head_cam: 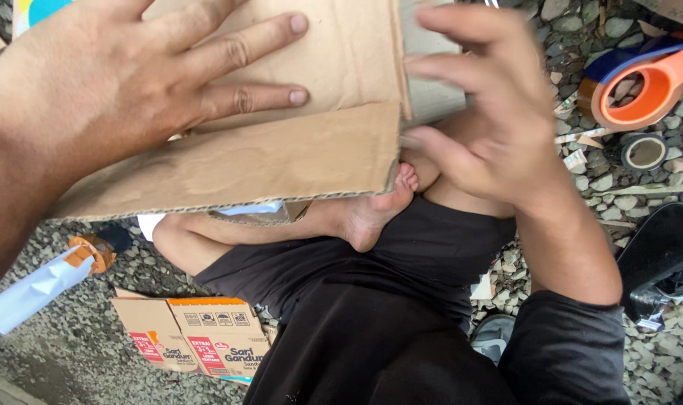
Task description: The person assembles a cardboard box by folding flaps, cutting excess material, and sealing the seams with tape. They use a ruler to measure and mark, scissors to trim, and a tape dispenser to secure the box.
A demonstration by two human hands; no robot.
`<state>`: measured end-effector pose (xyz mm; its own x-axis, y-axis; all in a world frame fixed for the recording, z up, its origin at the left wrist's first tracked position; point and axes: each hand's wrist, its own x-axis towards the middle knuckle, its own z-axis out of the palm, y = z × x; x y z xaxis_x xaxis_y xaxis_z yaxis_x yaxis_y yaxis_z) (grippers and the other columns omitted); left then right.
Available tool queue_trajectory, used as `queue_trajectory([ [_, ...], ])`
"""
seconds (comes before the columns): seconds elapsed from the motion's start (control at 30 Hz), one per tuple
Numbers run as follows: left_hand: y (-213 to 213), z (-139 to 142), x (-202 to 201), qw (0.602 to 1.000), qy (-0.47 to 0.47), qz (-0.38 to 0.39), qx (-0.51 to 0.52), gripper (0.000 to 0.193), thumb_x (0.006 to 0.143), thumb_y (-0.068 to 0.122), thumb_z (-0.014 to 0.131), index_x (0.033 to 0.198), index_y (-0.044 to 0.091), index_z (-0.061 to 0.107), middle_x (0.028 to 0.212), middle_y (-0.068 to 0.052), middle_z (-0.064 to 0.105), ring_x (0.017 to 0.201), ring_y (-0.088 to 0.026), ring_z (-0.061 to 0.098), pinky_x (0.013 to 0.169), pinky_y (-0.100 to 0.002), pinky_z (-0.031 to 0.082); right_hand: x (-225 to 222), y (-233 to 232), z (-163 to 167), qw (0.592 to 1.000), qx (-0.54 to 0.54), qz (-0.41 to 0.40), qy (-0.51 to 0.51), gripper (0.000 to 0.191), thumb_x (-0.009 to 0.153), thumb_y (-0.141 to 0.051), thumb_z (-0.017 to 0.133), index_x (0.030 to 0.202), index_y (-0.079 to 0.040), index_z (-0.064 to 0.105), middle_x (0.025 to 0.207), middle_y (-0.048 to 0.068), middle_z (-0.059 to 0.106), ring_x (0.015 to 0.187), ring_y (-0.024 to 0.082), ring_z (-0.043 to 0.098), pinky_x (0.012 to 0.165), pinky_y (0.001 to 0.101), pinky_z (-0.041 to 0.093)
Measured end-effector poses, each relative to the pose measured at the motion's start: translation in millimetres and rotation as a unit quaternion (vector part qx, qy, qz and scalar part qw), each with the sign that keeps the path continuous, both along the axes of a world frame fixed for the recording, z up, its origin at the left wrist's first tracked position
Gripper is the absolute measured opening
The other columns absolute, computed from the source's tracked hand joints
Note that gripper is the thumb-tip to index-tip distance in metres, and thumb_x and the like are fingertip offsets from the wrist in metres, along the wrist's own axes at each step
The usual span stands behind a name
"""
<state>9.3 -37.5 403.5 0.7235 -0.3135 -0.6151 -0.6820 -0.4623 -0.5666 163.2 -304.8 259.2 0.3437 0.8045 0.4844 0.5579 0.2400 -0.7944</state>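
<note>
A brown corrugated cardboard piece (281, 157) is held up in front of me, with a folded flap edge running down its right side. My left hand (131, 82) lies flat on the top of the cardboard, fingers spread and pointing right. My right hand (484, 112) is blurred at the cardboard's right edge, its fingers curled around that edge. Below the cardboard I see my crossed legs in black shorts and a bare foot (371, 214).
An orange tape dispenser (649, 79) and a small tape roll (644, 152) lie on the gravel at right. A printed flattened carton (195, 337) lies at lower left, near a white paper-wrapped object (34, 289). A dark object (664, 251) sits at the right edge.
</note>
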Motion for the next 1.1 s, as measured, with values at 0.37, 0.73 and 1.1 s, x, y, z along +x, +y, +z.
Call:
queue_trajectory([
  [0.37,9.2,-11.7,-4.6,0.991,-0.026,0.013,-0.132,0.086,0.070,0.047,0.055,0.153,0.051,0.033,0.168,0.006,0.038,0.141,-0.021,0.046,0.122,-0.042,0.037,51.3,-129.8,-129.1,0.925,-0.310,-0.162,-0.148,0.022,0.096,0.001,0.080,0.115,-0.001,0.069,0.111,0.016,0.068,0.107,0.033,0.066,0.095,0.0416,0.053],
  [0.73,25.9,-66.7,-35.0,0.965,0.021,0.016,-0.261,0.056,0.091,0.041,0.060,0.147,0.032,0.056,0.156,-0.015,0.046,0.145,-0.044,0.047,0.122,-0.045,0.039,41.5,-175.2,-184.9,0.906,-0.332,-0.229,-0.126,0.016,0.091,0.000,0.078,0.105,-0.002,0.072,0.103,0.016,0.066,0.096,0.037,0.068,0.084,0.0464,0.056],
  [1.1,-5.0,-16.5,-0.4,0.990,-0.023,-0.006,-0.141,0.062,0.082,0.052,0.056,0.144,0.055,0.051,0.153,0.007,0.055,0.138,-0.019,0.053,0.112,-0.040,0.050,64.0,-77.8,-243.9,0.828,-0.506,-0.136,-0.199,0.055,0.074,-0.046,0.091,0.100,0.000,0.076,0.088,0.024,0.073,0.077,0.039,0.071,0.069,0.0487,0.056],
])
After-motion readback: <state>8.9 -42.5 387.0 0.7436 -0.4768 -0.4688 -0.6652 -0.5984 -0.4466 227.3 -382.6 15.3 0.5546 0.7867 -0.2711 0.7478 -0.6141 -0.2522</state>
